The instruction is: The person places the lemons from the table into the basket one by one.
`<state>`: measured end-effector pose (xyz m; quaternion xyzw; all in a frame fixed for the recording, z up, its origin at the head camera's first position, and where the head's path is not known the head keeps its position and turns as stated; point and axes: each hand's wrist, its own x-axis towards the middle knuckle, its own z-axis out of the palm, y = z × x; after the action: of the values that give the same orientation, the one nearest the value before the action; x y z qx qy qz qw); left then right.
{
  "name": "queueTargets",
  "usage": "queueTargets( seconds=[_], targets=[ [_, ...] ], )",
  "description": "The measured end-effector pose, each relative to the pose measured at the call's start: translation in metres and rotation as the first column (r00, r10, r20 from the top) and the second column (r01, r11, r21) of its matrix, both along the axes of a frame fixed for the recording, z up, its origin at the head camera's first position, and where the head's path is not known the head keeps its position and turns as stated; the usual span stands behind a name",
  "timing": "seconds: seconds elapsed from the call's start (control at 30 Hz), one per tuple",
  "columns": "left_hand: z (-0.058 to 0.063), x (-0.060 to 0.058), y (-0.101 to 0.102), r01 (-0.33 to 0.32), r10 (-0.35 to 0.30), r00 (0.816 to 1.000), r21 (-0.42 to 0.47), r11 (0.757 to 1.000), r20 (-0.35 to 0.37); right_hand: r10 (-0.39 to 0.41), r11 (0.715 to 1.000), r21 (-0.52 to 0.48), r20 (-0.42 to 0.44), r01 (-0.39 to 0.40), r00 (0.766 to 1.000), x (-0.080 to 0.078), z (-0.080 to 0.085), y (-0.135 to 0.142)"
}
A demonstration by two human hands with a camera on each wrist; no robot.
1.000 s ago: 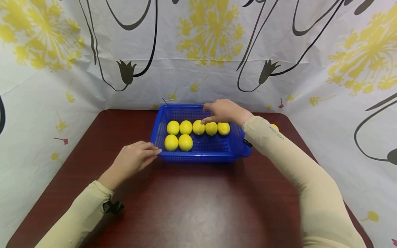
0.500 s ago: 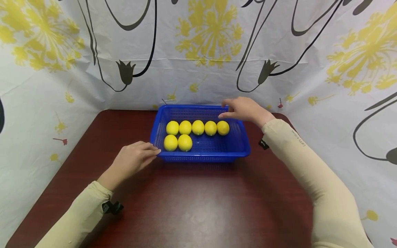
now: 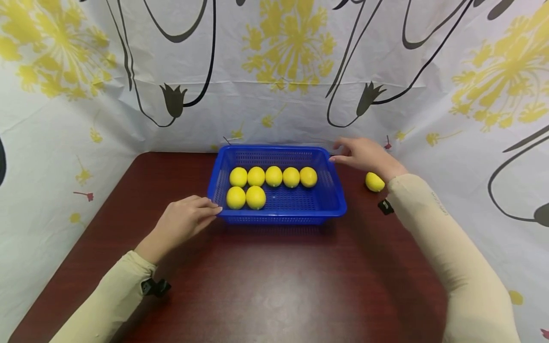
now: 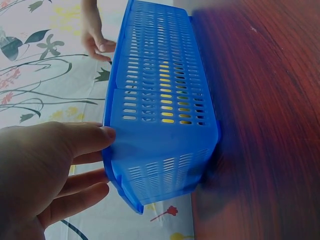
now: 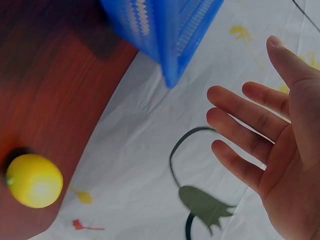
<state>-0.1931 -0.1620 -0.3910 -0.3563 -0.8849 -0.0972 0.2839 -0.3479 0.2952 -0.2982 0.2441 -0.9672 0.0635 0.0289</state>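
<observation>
A blue perforated plastic basket (image 3: 280, 213) stands on the table with several lemons inside: a back row, including one lemon (image 3: 308, 177) at its right end, and two in front, such as this lemon (image 3: 256, 197). My left hand (image 3: 185, 220) holds the basket's rim at the front-left corner; the left wrist view has the thumb on the near wall and fingertips at the rim. My right hand (image 3: 364, 153) is above the table just right of the basket, fingers spread and holding nothing in the right wrist view. One loose lemon (image 5: 35, 181) lies on the table near the right wrist.
The dark red-brown table (image 3: 257, 286) extends in front of the basket and to both sides. A white cloth (image 3: 279, 114) with yellow and dark plant prints hangs close behind the basket and along both sides.
My right hand has moved rightward from above the lemons to beyond the basket's right rim. The loose lemon on the right has come fully into sight. My left hand stays put.
</observation>
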Motion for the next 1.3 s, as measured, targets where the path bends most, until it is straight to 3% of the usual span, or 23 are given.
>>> queueTargets(
  seconds=[0.43, 0.63, 1.07, 1.3],
  targets=[
    [-0.001, -0.001, 0.001, 0.024, -0.023, 0.999, 0.019, 1.0, -0.024, -0.117, 0.99, -0.074, 0.025, 0.118, 0.993, -0.001, -0.021, 0.057],
    [-0.002, -0.002, 0.001, 0.021, -0.021, 1.0, 0.015, 1.0, -0.016, -0.147, 0.987, -0.064, 0.024, 0.149, 0.989, 0.0, -0.031, 0.078],
    [-0.001, -0.002, 0.0, 0.015, -0.015, 1.0, 0.014, 1.0, -0.012, -0.156, 0.987, -0.048, -0.027, 0.155, 0.987, -0.011, -0.062, 0.108],
    [-0.001, -0.001, 0.0, 0.013, -0.013, 1.0, 0.008, 1.0, -0.015, -0.213, 0.976, -0.048, 0.014, 0.214, 0.977, -0.013, -0.077, 0.116]
  ],
)
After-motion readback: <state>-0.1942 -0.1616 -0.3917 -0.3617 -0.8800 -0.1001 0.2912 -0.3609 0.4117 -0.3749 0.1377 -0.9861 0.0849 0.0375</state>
